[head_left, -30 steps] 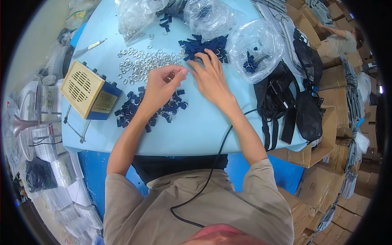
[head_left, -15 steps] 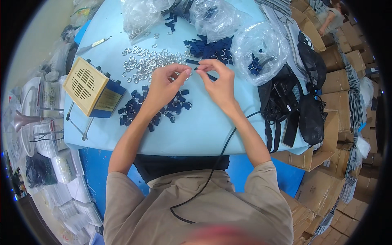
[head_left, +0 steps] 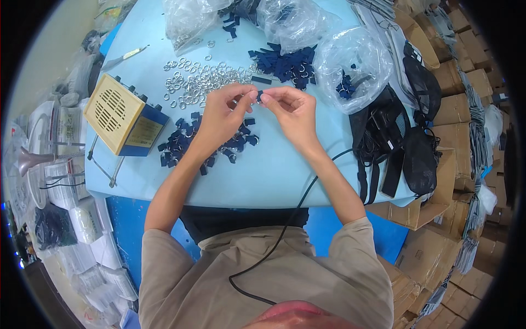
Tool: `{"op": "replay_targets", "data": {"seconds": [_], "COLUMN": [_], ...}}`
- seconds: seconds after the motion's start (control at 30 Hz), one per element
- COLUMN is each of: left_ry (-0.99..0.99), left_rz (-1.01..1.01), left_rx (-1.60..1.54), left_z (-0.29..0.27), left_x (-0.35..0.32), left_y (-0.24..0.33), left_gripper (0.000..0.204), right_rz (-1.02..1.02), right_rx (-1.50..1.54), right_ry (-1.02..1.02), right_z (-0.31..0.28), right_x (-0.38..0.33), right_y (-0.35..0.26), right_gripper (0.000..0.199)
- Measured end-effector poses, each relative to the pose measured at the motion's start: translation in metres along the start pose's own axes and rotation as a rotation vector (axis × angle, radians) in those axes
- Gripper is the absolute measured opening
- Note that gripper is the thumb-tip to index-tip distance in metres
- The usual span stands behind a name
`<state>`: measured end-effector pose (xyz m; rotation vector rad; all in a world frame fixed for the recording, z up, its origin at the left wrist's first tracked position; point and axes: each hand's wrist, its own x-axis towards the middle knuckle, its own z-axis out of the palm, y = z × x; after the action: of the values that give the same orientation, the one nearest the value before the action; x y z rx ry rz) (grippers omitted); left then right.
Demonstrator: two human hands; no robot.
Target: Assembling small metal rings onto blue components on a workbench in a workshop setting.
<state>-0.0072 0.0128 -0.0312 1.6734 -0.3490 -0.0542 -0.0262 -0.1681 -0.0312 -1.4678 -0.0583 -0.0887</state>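
Note:
Between the fingertips of both hands is a small navy fabric strip [head_left: 259, 96], which looks folded into a short loop. My left hand [head_left: 227, 107] pinches it from one side, thumb against finger. From the other side my right hand [head_left: 294, 109] pinches it, its fingers curled. Whether a ring sits inside the fold is hidden by the fingers. A loose navy strip [head_left: 261, 80] lies just beyond the fingertips. Silvery metal rings [head_left: 189, 82] are heaped past my left hand. Navy fabric tabs with rings [head_left: 179, 143] lie beside my left forearm. A pile of navy strips [head_left: 280, 61] sits farther off.
A cream and blue box-shaped device [head_left: 123, 118] stands at the left on the light blue table [head_left: 263, 181]. Clear plastic bags [head_left: 350, 60] lie at the back and right. A black mesh bag [head_left: 383, 126] and cable lie at the right, near cardboard boxes [head_left: 438, 203].
My hands have come together at the fingertips. The navy strip that stuck out long below my right fingers is now short and folded between both hands.

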Motion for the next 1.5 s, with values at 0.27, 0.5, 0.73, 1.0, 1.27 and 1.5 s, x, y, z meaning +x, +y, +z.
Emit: {"op": "replay_targets", "data": {"seconds": [0.27,0.5,0.73,1.0,1.27,1.5], "left_ry": [-0.059,-0.21,-0.182,-0.055,-0.053,-0.004], "left_rz": [-0.064,-0.12,-0.083,0.115,0.112,0.022], "left_rx": [-0.033,-0.019,0.383,0.495,0.436,0.149], "left_z": [-0.004,-0.027,-0.04,-0.017,-0.012,-0.004], "left_x": [0.002,0.005,0.009,0.006,0.006,0.003], "left_y": [0.007,0.018,0.037,0.016,0.016,0.019], "left_gripper": [0.023,0.02,0.02,0.016,0.016,0.019], "right_rz": [0.145,-0.048,-0.549,-0.549,-0.612,-0.231], "right_rx": [0.193,-0.214,-1.141,-1.132,-1.085,-0.177], "right_ry": [-0.08,0.011,0.035,0.041,0.094,0.012], "right_z": [-0.01,-0.023,-0.042,-0.038,-0.039,-0.018], "right_x": [0.001,0.013,0.025,0.027,0.029,0.012], "right_y": [-0.006,-0.004,0.016,0.013,0.007,0.003], "right_gripper": [0.016,0.016,0.029,0.016,0.008,0.008]}}
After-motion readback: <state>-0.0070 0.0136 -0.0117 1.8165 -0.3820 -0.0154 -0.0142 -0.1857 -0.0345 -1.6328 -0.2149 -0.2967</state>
